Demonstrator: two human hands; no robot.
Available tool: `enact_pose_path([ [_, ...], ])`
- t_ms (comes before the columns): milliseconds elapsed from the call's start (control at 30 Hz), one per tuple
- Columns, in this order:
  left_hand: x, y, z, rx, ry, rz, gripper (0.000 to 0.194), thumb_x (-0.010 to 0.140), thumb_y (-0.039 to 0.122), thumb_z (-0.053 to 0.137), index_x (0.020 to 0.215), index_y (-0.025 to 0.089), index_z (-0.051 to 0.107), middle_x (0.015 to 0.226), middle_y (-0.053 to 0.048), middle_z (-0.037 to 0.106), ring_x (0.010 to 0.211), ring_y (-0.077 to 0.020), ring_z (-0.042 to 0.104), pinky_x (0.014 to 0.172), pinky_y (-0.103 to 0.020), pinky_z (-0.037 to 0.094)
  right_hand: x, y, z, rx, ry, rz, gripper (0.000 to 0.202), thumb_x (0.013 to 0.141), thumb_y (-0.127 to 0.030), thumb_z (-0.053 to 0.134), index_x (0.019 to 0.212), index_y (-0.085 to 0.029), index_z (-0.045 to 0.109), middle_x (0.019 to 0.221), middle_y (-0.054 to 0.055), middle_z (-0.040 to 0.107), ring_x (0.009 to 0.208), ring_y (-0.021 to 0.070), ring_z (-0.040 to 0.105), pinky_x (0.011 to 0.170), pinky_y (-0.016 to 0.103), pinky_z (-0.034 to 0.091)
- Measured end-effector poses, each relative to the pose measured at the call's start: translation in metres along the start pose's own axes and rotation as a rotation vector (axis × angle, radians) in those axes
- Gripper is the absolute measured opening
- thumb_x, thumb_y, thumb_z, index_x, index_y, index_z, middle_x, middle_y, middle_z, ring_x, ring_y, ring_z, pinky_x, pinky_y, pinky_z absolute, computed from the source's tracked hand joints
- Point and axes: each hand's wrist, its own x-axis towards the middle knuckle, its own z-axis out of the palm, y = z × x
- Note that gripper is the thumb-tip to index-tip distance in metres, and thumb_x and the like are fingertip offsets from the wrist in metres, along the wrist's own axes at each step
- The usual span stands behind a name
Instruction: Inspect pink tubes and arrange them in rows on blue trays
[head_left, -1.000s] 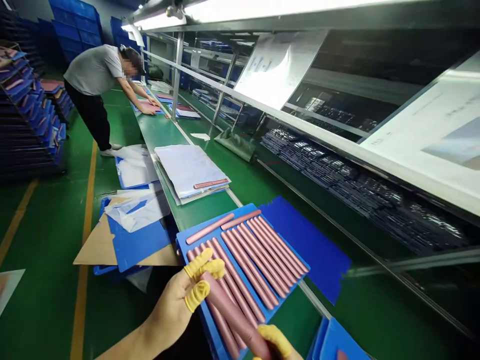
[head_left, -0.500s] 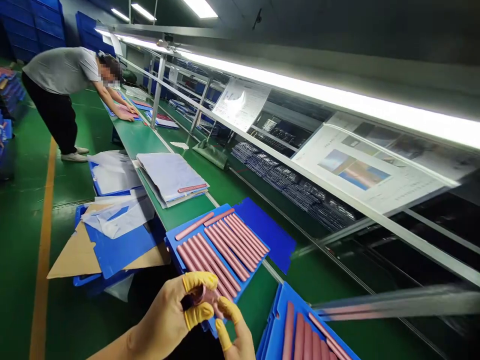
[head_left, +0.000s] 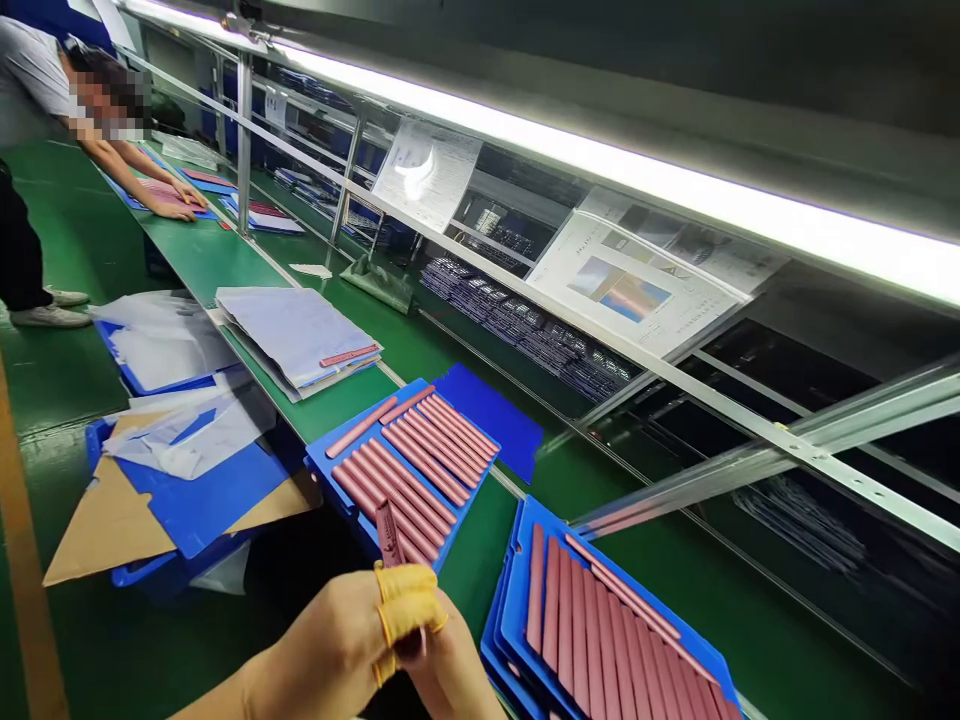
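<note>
My left hand (head_left: 341,625), with yellow finger cots, is closed around a dusty-pink strip (head_left: 388,533). The strip's upper end sticks up above the fingers and seems to carry small dark marks; most of the rest is covered. Pressed against it from the right is my right hand (head_left: 459,655), closed on the lower part of the same strip, its fingertips largely hidden. Just beyond my hands, a blue tray (head_left: 319,455) holds rows of similar pink strips (head_left: 405,485). To the right, another blue tray (head_left: 514,590), stacked on others, carries more pink strips (head_left: 592,620).
A stack of pale sheets (head_left: 277,325) with a pink strip on top lies farther along the green bench (head_left: 217,255). A blue sheet (head_left: 495,425) lies behind the tray. Metal rails (head_left: 675,480) cross at right. A co-worker (head_left: 37,75) leans over the far end.
My hands have come together, and the strip now points upward out of the left fingers. The view has swung right, showing more of the right-hand tray.
</note>
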Motion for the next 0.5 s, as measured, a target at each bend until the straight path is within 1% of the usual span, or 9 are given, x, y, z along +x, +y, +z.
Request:
enact_pose_path([
  [67, -0.002, 0.000, 0.012, 0.064, -0.093, 0.144, 0.031, 0.086, 0.011, 0.046, 0.113, 0.022, 0.058, 0.101, -0.006, 0.070, 0.098, -0.0158, 0.065, 0.087, -0.022, 0.051, 0.001, -0.003, -0.003, 0.040, 0.028, 0.031, 0.039, 0.066, -0.050, 0.072, 0.086, -0.017, 0.067, 0.070, 0.002, 0.059, 0.061, 0.0129, 0.053, 0.056, 0.024, 0.042],
  [133, -0.007, -0.004, 0.025, 0.164, -0.134, 0.270, 0.027, 0.087, 0.013, 0.045, 0.110, 0.016, 0.059, 0.109, -0.010, 0.068, 0.111, -0.0197, 0.059, 0.099, -0.030, 0.044, 0.003, -0.007, -0.009, 0.090, 0.064, 0.044, 0.039, 0.068, -0.048, 0.071, 0.092, -0.017, 0.066, 0.069, 0.000, 0.057, 0.057, 0.0095, 0.050, 0.053, 0.020, 0.039],
  [200, -0.016, -0.011, 0.032, 0.226, -0.182, 0.332, 0.031, 0.088, 0.022, 0.047, 0.117, 0.013, 0.056, 0.122, -0.013, 0.062, 0.123, -0.0233, 0.048, 0.108, -0.041, 0.032, 0.002, -0.010, -0.015, 0.160, 0.128, 0.031, 0.039, 0.068, -0.045, 0.073, 0.095, -0.017, 0.065, 0.067, -0.002, 0.056, 0.053, 0.0066, 0.047, 0.049, 0.017, 0.037],
  [233, -0.020, -0.016, 0.034, 0.234, -0.177, 0.326, 0.039, 0.088, 0.030, 0.049, 0.123, 0.013, 0.052, 0.128, -0.014, 0.057, 0.128, -0.0247, 0.043, 0.110, -0.044, 0.027, 0.001, -0.011, -0.018, 0.181, 0.152, 0.025, 0.039, 0.067, -0.045, 0.074, 0.093, -0.018, 0.065, 0.065, -0.003, 0.055, 0.051, 0.0057, 0.045, 0.047, 0.017, 0.035],
  [267, -0.023, -0.020, 0.033, 0.217, -0.131, 0.266, 0.051, 0.085, 0.037, 0.052, 0.130, 0.014, 0.045, 0.134, -0.015, 0.052, 0.131, -0.0255, 0.038, 0.111, -0.045, 0.025, -0.001, -0.011, -0.021, 0.186, 0.163, 0.017, 0.039, 0.067, -0.045, 0.074, 0.092, -0.017, 0.065, 0.063, -0.003, 0.053, 0.048, 0.0051, 0.043, 0.044, 0.016, 0.032],
  [300, -0.024, -0.025, 0.031, 0.168, -0.047, 0.136, 0.061, 0.083, 0.041, 0.054, 0.137, 0.017, 0.037, 0.139, -0.014, 0.047, 0.133, -0.0256, 0.035, 0.111, -0.045, 0.025, -0.005, -0.011, -0.024, 0.173, 0.157, 0.014, 0.039, 0.068, -0.046, 0.073, 0.092, -0.017, 0.065, 0.059, -0.004, 0.051, 0.044, 0.0045, 0.040, 0.041, 0.016, 0.029],
  [367, -0.019, -0.032, 0.022, -0.014, 0.194, -0.247, 0.072, 0.081, 0.042, 0.057, 0.143, 0.021, 0.025, 0.143, -0.015, 0.040, 0.133, -0.0250, 0.034, 0.109, -0.042, 0.030, -0.012, -0.009, -0.032, 0.114, 0.112, 0.020, 0.042, 0.068, -0.047, 0.072, 0.097, -0.017, 0.066, 0.052, -0.005, 0.046, 0.040, 0.0043, 0.035, 0.039, 0.017, 0.025],
  [433, -0.004, -0.035, 0.010, -0.309, 0.346, -0.589, 0.071, 0.084, 0.040, 0.054, 0.144, 0.021, 0.022, 0.144, -0.015, 0.038, 0.132, -0.0245, 0.037, 0.108, -0.041, 0.033, -0.018, -0.007, -0.044, 0.010, 0.060, 0.021, 0.047, 0.069, -0.051, 0.070, 0.100, -0.016, 0.067, 0.049, -0.004, 0.044, 0.039, 0.0066, 0.037, 0.039, 0.019, 0.028],
  [500, 0.016, -0.033, -0.002, -0.581, 0.402, -0.719, 0.067, 0.086, 0.042, 0.050, 0.143, 0.019, 0.025, 0.143, -0.015, 0.041, 0.131, -0.0245, 0.038, 0.109, -0.041, 0.032, -0.018, -0.007, -0.061, -0.141, -0.003, 0.046, 0.050, 0.069, -0.057, 0.067, 0.096, -0.015, 0.069, 0.048, -0.001, 0.047, 0.042, 0.0109, 0.043, 0.040, 0.024, 0.034],
])
